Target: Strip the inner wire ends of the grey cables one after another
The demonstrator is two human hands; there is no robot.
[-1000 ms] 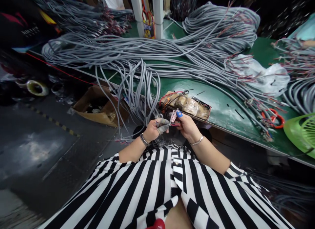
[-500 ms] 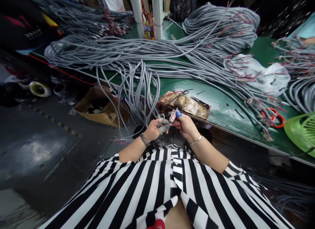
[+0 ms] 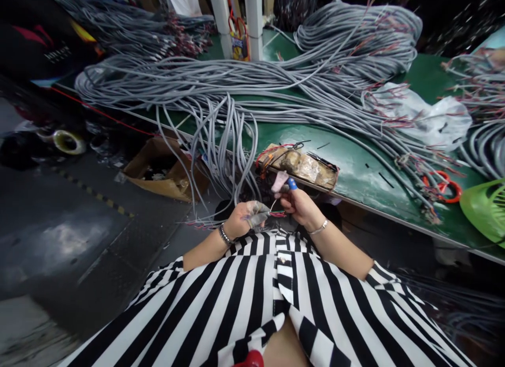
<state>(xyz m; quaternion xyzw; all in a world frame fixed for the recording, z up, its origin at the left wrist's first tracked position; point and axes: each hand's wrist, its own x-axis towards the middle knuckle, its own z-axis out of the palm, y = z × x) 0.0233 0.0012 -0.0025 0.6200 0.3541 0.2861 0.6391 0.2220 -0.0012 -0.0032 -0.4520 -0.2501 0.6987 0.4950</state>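
Note:
My left hand (image 3: 246,220), with worn tape on its fingers, is closed on the end of a grey cable. Thin coloured wires (image 3: 278,214) stick out of that cable end toward the right. My right hand (image 3: 298,201), a blue cover on its thumb, pinches a white wire (image 3: 272,204) that rises from the cable end. A small pinkish piece (image 3: 280,181) shows at its fingertips; how it is held is unclear. Just beyond the hands, a taped brown block (image 3: 302,166) with wires and a dark thin tool lies at the table edge.
Bundles of grey cable (image 3: 189,83) cover much of the green table (image 3: 355,172) and hang over its front edge. Orange-handled scissors (image 3: 445,187), a plastic bag (image 3: 437,120) and a green basket (image 3: 483,206) are on the right. A cardboard box (image 3: 165,180) stands on the floor at left.
My hands have moved apart, the left one left and slightly down, the right one slightly right. One white wire now stands away from the other coloured wires.

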